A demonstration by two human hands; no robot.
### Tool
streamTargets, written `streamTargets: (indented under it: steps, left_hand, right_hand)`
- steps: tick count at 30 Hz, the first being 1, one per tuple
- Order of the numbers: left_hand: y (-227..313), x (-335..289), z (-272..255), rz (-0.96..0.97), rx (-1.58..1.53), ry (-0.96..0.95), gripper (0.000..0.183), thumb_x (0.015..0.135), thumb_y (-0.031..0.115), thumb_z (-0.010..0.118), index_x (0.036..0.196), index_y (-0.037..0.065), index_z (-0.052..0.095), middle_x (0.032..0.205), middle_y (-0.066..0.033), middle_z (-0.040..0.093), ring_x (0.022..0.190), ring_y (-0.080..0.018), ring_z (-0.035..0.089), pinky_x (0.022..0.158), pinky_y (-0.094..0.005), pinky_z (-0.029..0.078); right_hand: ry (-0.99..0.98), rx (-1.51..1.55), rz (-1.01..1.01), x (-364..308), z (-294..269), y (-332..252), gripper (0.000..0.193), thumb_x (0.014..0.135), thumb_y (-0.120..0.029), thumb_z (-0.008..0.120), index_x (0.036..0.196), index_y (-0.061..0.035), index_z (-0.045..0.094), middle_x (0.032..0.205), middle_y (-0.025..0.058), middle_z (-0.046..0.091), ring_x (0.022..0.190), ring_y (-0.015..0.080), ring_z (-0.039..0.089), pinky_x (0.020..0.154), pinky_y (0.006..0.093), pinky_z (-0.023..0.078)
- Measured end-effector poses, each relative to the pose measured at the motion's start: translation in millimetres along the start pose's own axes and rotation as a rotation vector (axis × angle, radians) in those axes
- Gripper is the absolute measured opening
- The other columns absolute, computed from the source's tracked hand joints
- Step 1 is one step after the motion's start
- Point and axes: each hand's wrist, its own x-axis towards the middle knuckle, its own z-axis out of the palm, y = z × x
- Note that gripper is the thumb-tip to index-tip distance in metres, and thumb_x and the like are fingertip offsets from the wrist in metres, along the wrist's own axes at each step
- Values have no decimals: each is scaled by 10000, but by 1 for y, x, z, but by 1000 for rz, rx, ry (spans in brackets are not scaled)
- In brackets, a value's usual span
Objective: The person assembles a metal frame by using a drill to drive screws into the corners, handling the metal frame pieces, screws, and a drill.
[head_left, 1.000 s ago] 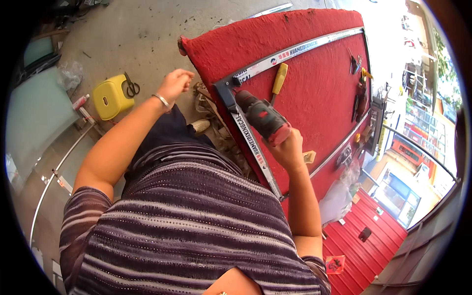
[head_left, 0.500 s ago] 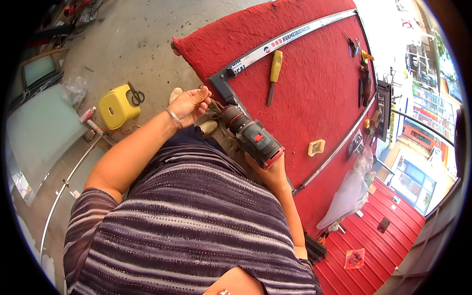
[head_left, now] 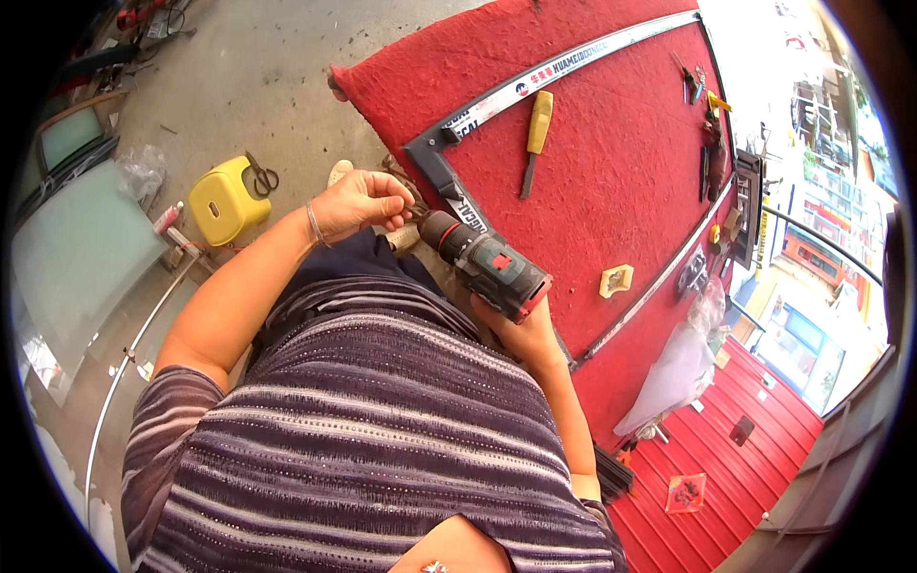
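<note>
My right hand (head_left: 521,329) is wrapped round the grip of a dark cordless drill (head_left: 492,267) with red accents, held in front of my waist. The drill's nose points up and to the left. Just off that nose, my left hand (head_left: 358,207) is closed in a pinch, thumb against fingers. Whatever sits between its fingertips is too small to make out. Right beside the drill, the dark corner of a window-type frame (head_left: 435,164) with printed white film lies on a red-covered table (head_left: 583,201).
A yellow-handled chisel-like tool (head_left: 538,134) and a small cream block (head_left: 616,281) lie on the red cover inside the frame. Several hand tools (head_left: 712,143) rest at its far right. Left on the floor, a yellow stool (head_left: 224,202) carries black scissors (head_left: 261,177), near glass panes (head_left: 86,229).
My left hand has shifted slightly down, its fingers curling closer to the drill's nose. The drill has moved a little left, still in my right hand.
</note>
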Motion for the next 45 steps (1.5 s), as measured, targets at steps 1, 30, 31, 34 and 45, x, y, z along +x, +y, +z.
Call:
streamTargets:
  steps: [1,30,31,34,45]
  left_hand:
    - [2,0,-1,-12,67,-21,167,945,158,651,1048,26,643,911,-56,685,781,-105,665,709,-233,550]
    - [-23,56,19,-9,-269,399,220,950,80,603,1147,-15,619,1055,-76,671,935,-155,648,876,-295,541]
    - [-23,57,19,-8,-273,400,220,950,80,603,1147,-15,619,1055,-76,671,935,-155,648,876,-295,541]
    - [-22,57,19,-3,-269,405,222,948,81,605,1147,-16,619,1054,-80,672,941,-157,649,874,-295,544]
    - [-20,57,20,-21,-279,410,223,939,84,620,1139,-15,620,1045,-76,673,906,-150,654,845,-279,556]
  right_hand:
    - [-4,-2,3,1,1,-1,279,784,-59,745,1043,-14,649,970,58,680,879,143,626,796,310,504]
    - [62,-743,-93,57,-7,-4,367,751,-207,679,1099,-93,656,851,106,680,800,312,670,695,406,518]
    - [51,-747,-91,59,-8,-5,361,756,-207,675,1100,-97,656,852,102,682,799,312,670,693,407,519]
    - [92,-744,-68,63,-6,-8,294,736,-186,732,1015,-101,689,795,146,683,739,366,665,652,411,526]
    - [18,-803,-41,69,-14,-22,297,767,-233,678,1029,-93,676,839,113,691,783,322,676,665,424,524]
